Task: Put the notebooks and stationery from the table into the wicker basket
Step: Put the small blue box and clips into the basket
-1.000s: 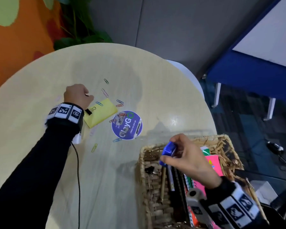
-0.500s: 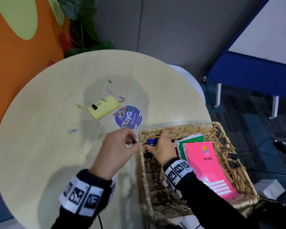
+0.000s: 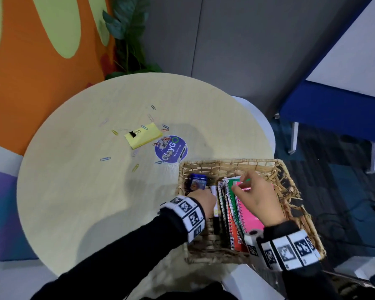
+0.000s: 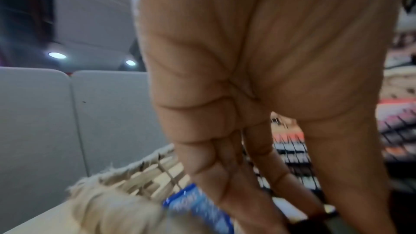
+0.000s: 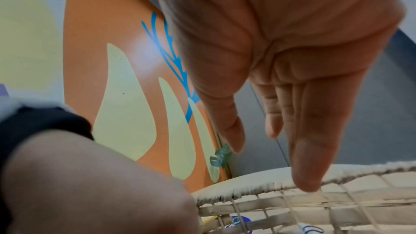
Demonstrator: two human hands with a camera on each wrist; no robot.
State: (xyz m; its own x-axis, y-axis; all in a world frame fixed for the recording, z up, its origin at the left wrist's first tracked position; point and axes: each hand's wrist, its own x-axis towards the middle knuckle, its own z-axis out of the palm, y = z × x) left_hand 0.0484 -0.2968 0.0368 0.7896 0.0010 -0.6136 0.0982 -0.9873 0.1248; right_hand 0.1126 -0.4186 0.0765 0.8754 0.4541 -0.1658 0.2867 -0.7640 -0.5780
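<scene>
Both hands have shifted since half a second ago: the left hand (image 3: 200, 199), then poised over the table just outside the wicker basket (image 3: 230, 164), now reaches inside the basket's left part, while the right hand (image 3: 257, 197), then low in that same left part beside the blue box (image 3: 197, 182), has risen over the spiral notebooks (image 3: 236, 211). Left-hand fingers (image 4: 227, 181) point downward, held close together and nearly straight, just beside the blue box; whether they hold anything small cannot be told from the blurred wrist view. Right-hand fingers (image 5: 308, 157) are extended and relaxed, with nothing in their grasp, hovering just above the green and pink covers. Notebooks now stand on edge, leaning in a row along the basket's middle, where earlier the pink one lay flat with its cover up. Pens (image 3: 214, 204) lie between the notebooks and the blue box. Outside the basket, the yellow sticky-note pad (image 3: 146, 135) with its black binder clip (image 3: 133, 134) remains on the round table (image 3: 74, 191), unchanged in place, among scattered coloured paper clips (image 3: 105, 159) and beside the round purple sticker (image 3: 171, 149).
</scene>
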